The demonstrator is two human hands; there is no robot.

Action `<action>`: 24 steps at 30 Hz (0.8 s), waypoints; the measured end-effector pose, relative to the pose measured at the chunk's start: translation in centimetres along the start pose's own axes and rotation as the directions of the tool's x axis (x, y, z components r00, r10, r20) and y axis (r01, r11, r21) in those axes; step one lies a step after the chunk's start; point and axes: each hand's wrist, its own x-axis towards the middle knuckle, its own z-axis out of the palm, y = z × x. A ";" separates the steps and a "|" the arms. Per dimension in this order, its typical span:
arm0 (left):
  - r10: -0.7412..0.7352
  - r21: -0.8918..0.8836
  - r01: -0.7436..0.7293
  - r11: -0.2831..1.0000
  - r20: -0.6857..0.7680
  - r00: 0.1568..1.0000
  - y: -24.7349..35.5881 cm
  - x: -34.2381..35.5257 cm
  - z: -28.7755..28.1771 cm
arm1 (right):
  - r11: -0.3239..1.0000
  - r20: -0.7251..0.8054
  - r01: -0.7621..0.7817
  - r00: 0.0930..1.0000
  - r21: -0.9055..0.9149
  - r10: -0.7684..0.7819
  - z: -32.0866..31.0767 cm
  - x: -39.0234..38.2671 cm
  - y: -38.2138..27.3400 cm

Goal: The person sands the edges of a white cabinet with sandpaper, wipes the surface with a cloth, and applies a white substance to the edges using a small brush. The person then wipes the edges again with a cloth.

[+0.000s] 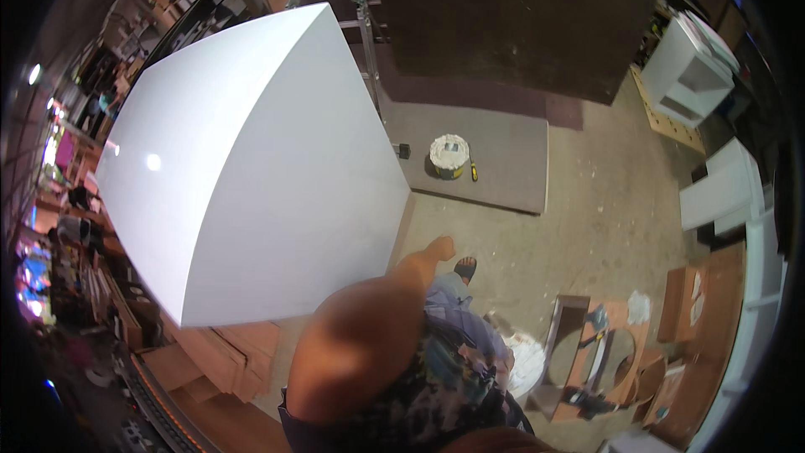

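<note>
My left arm reaches forward past the large white cabinet (pixel 310 176), which stands at my left with smooth, glossy panels. My left hand (pixel 443 247) hangs low near the cabinet's bottom corner, above the floor and my sandaled foot (pixel 465 267). It looks rounded from above, but its fingers are hidden, and nothing shows in it. Ahead of it, a tub of white paste (pixel 449 153) stands on a grey board (pixel 507 159). Beside the tub lies a tool with a yellow and black handle (pixel 474 169). My right hand does not show.
A metal ladder (pixel 366 33) stands behind the cabinet, near a big dark panel (pixel 511 17). To the right are white cabinet units (pixel 692 67), brown boards (pixel 725 310) and a wooden piece with round cut-outs (pixel 616 327). Plywood sheets (pixel 226 352) lie at lower left.
</note>
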 end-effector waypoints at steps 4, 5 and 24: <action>-0.081 -0.028 0.087 0.996 0.163 0.983 2.8 6.8 -5.6 | 0.999 0.098 0.004 0.995 -0.036 0.000 -2.7 10.4 -4.5; -0.072 -0.055 0.079 0.995 0.107 0.992 3.2 8.1 -7.1 | 0.999 0.132 0.022 0.991 -0.030 -0.017 -3.5 13.0 -5.9; -0.385 -0.359 0.301 0.883 -0.189 0.903 -6.0 29.9 -10.3 | 0.799 0.661 0.424 0.749 -0.426 -0.045 10.9 51.8 -23.4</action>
